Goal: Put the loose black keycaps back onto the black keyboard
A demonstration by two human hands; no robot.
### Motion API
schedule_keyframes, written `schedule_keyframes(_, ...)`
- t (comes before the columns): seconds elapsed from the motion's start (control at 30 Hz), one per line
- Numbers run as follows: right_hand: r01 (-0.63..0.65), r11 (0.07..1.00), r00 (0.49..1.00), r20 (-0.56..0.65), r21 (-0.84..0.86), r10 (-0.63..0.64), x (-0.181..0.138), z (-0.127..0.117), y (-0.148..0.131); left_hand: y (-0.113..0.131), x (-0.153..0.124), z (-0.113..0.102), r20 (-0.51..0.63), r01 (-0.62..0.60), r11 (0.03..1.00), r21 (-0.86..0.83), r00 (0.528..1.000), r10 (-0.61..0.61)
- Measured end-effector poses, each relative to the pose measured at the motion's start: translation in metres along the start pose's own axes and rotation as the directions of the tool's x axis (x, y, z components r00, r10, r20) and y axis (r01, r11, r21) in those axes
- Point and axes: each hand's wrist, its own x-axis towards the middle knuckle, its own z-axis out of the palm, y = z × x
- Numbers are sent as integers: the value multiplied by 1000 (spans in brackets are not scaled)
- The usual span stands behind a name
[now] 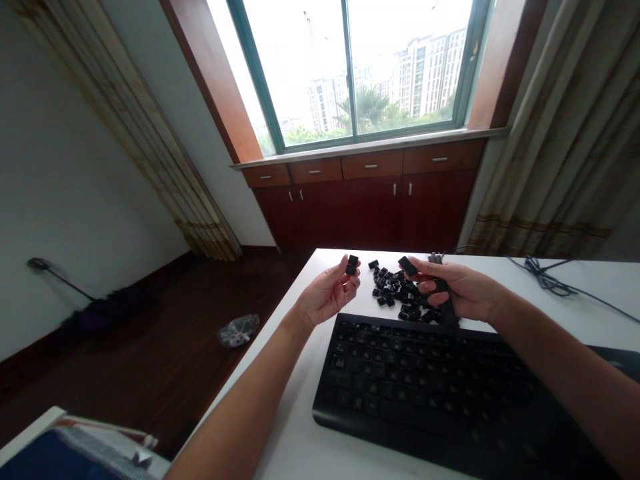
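Note:
A black keyboard [430,387] lies on the white table [295,433] in front of me. Beyond its far edge sits a pile of loose black keycaps [395,290]. My left hand [327,293] is raised just left of the pile and pinches one black keycap [352,265] between thumb and fingertips. My right hand [457,288] hovers over the pile's right side, holding another keycap [407,266] at its fingertips and a black tool [445,303] in its palm.
A dark cable [555,283] trails across the table's far right. Behind the table stand red-brown cabinets [370,200] under a window, with curtains on both sides. A crumpled plastic bag [239,330] lies on the dark floor to the left.

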Motion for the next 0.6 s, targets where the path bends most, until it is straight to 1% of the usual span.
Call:
schedule_keyframes(0.17, -28, 997, 1000, 11, 76, 27, -1, -4, -2, -2, 0, 2, 7, 25, 1000, 2, 1000, -25)
schedule_keyframes(0.3, -30, 995, 999, 18, 95, 29, -1, -6, -3, -3, 0, 3, 11, 22, 1000, 14, 1000, -22)
schedule_keyframes(0.43, -35, 997, 999, 22, 67, 34, -2, -6, -5, -5, 0, 3, 15, 28, 999, 30, 999, -29)
schedule_keyframes(0.6, -22, 1000, 1000, 13, -19, 22, -3, -2, -5, -5, 0, 3, 4, 40, 998, 58, 999, -40)
